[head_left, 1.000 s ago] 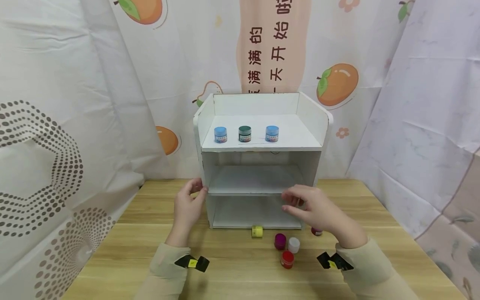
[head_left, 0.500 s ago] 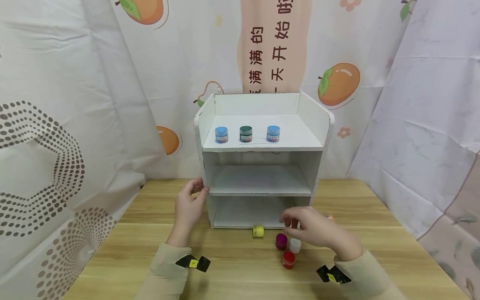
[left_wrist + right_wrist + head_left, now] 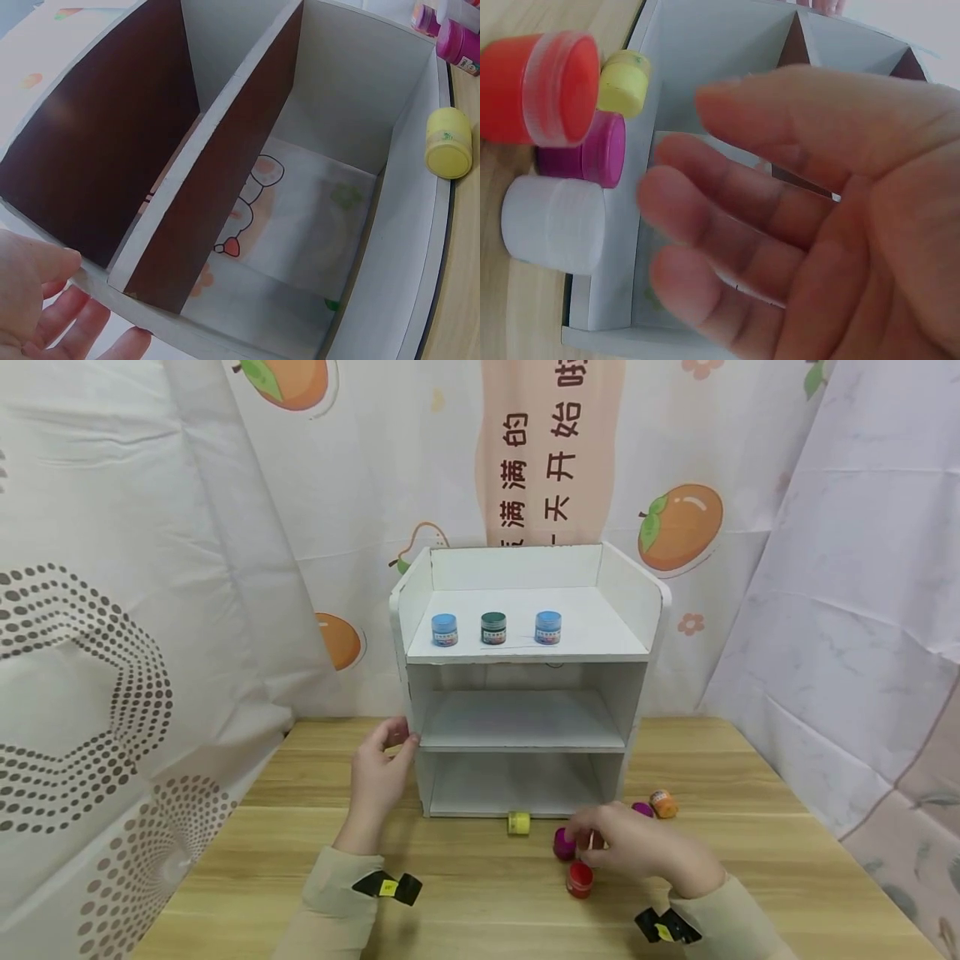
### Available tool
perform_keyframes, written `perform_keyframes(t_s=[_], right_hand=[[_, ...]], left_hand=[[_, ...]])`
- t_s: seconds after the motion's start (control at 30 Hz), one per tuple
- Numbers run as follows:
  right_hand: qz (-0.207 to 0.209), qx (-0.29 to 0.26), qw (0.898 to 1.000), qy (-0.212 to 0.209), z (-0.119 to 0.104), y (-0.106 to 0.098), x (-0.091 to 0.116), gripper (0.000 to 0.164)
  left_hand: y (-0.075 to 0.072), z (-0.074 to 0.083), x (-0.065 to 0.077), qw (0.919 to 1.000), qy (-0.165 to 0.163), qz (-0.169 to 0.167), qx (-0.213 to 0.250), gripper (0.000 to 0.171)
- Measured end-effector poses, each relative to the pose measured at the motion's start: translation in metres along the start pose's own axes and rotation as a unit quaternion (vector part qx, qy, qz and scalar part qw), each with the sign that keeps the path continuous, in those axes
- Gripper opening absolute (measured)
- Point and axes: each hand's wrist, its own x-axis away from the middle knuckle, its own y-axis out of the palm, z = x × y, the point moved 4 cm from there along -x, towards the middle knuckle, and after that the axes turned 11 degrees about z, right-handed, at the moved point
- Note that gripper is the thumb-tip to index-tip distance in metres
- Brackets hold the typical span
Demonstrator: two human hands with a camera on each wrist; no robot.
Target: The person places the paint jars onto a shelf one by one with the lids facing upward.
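Lower than a second ago, the right hand (image 3: 633, 843) reaches beside a purple jar (image 3: 563, 845) and red jar (image 3: 580, 881) on the table (image 3: 480, 914) in the head view; the left hand (image 3: 379, 772) touches the side of the white shelf (image 3: 525, 657). Left wrist view: loosely bent fingers rest at the shelf's edge; a yellow jar (image 3: 448, 142) sits by its base. Right wrist view: narrow gap between thumb and fingers, holding nothing, near a white jar (image 3: 553, 225).

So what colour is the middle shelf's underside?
The middle shelf's underside is dark brown, seen best in the left wrist view.
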Motion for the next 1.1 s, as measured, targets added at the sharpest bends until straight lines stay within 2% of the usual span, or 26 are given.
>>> perform_keyframes(t_s=[0.17,0.43,0.7,0.93,1.1], right_hand=[[-0.013,-0.002,1.0,0.003,-0.002,0.005,-0.001,0.021],[-0.02,0.02,0.999,0.02,-0.001,0.012,-0.002,0.017],[-0.03,0.017,0.999,0.025,0.001,0.02,-0.001,0.022],[-0.019,0.052,0.998,0.019,-0.001,0.03,-0.013,0.02],[-0.018,0.042,0.999,0.023,-0.007,0.039,-0.023,0.024]], left_hand=[[0.0,-0.001,0.0,0.9999,-0.014,-0.001,-0.001,0.022],[-0.001,0.0,0.0,1.0,-0.001,0.002,-0.005,0.022],[0.0,-0.001,0.002,1.0,-0.002,-0.003,-0.007,0.021],[0.001,-0.003,0.001,1.0,0.002,-0.001,0.0,0.019],[0.001,-0.002,0.002,1.0,0.002,0.003,0.002,0.02]])
